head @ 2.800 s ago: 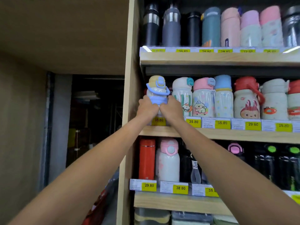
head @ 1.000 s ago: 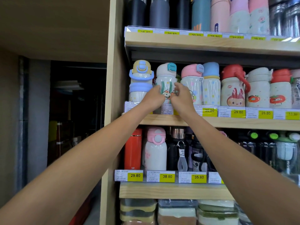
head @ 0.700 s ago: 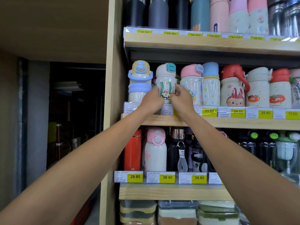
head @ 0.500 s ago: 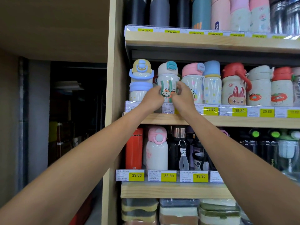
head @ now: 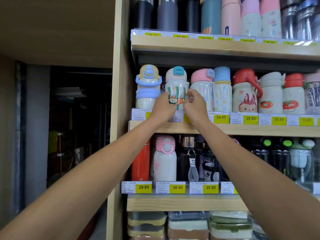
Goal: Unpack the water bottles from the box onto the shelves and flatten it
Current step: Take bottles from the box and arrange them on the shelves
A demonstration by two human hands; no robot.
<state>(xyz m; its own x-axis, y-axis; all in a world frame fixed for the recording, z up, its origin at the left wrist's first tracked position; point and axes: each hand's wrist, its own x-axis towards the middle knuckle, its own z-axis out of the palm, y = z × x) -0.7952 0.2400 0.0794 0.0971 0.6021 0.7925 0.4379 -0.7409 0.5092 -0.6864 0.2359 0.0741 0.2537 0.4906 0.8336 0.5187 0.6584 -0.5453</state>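
A shop: wooden shelves (head: 225, 129) of bottles (head: 242, 94) above yellow price tags (head: 221, 117).

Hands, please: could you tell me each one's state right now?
Left hand: grips the cartoon bottle.
Right hand: fingers curled beside it; grip cannot be told.

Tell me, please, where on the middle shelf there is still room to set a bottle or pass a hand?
Only slivers: between the yellow-and-blue-lidded bottle and the wooden upright, and between it and the teal-lidded white bottle that the left hand holds. From the pink-lidded bottle rightward the row stands packed. Open headroom runs above them.
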